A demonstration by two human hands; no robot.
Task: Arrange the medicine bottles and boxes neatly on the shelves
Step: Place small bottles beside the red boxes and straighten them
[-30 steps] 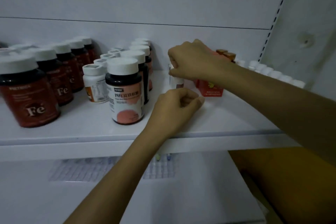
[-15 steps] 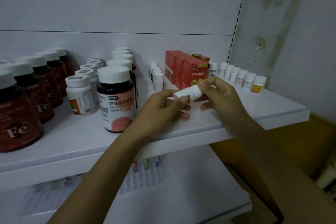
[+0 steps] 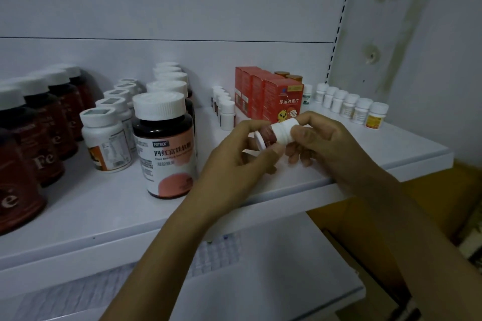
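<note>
1. Forearms rise from the bottom edge over the lower shelf (image 3: 260, 294). Blister strips (image 3: 216, 255) lie on it under the upper shelf lip.
2. Left hand (image 3: 234, 156): thumb and fingers curled, pinching the base end of the small white bottle (image 3: 273, 134).
3. Right hand (image 3: 320, 143): fingers curled round the cap end of the same bottle. It lies sideways in the air, just above the front of the upper shelf (image 3: 365, 159), with its red label showing between the hands.
4. Left of the hands, all upright: pink-label bottle (image 3: 167, 146) at the front of its row, orange-label white bottles (image 3: 104, 143) beside it, dark "Fe" bottles (image 3: 47, 143) far left.
5. Behind the hands: short row of small white vials (image 3: 227, 114), then red boxes (image 3: 281, 101) in a row, with amber-capped bottles (image 3: 288, 76) behind them.
6. Far right: row of little white bottles (image 3: 362, 109) running back toward the wall.
</note>
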